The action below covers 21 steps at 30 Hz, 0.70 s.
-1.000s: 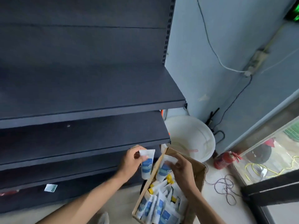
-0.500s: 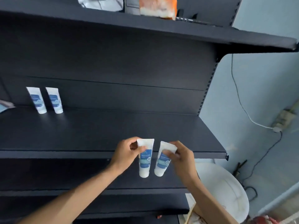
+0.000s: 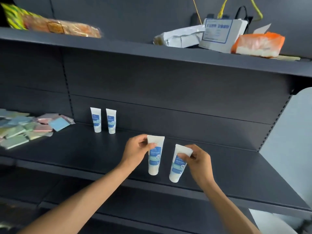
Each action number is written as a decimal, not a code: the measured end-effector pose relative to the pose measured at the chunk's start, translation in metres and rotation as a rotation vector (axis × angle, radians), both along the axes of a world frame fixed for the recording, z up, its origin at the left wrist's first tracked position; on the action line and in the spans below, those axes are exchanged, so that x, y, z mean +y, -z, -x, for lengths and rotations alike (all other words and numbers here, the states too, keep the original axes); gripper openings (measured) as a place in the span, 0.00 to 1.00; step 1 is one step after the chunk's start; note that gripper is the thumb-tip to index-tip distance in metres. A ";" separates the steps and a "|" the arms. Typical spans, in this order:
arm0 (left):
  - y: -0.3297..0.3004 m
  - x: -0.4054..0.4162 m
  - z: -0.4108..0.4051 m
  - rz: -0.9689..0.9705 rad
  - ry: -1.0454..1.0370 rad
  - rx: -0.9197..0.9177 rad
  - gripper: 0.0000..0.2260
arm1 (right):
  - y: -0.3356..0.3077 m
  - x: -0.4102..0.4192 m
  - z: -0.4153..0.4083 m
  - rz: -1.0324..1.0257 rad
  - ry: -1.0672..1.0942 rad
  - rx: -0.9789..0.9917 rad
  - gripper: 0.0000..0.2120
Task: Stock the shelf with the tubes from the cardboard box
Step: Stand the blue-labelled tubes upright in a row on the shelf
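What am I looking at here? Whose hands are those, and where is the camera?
There is no machine. A person wears the camera on their head, so you see what they see, looking forward and down at their own two arms.

The left hand pinches one white tube with a blue label near its top. The right hand pinches a second tube the same way. Both tubes hang cap-down above the dark shelf; they are not standing on it yet.

Further back, two tubes already stand side by side by the back wall. To their left lies a heap of small pastel packets.

The shelf above holds a snack bag, a white parcel and an orange bag.
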<state>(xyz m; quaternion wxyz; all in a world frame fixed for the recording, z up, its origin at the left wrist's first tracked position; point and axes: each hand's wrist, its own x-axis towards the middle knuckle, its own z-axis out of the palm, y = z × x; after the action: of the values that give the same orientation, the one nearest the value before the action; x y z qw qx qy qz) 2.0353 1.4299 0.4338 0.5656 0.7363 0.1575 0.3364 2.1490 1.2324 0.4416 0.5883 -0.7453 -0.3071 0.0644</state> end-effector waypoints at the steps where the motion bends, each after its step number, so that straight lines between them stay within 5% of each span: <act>1: -0.001 0.011 0.000 0.010 -0.025 -0.004 0.06 | -0.003 0.010 -0.002 0.004 -0.017 -0.003 0.07; 21: 0.004 0.199 -0.068 0.049 -0.195 -0.045 0.05 | -0.022 0.169 -0.078 -0.034 -0.194 -0.018 0.08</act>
<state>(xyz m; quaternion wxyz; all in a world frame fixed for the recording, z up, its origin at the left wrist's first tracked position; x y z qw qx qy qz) 2.1035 1.6284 0.4296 0.5514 0.6957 0.2237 0.4024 2.2274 1.4014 0.4633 0.5890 -0.7027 -0.3840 0.1090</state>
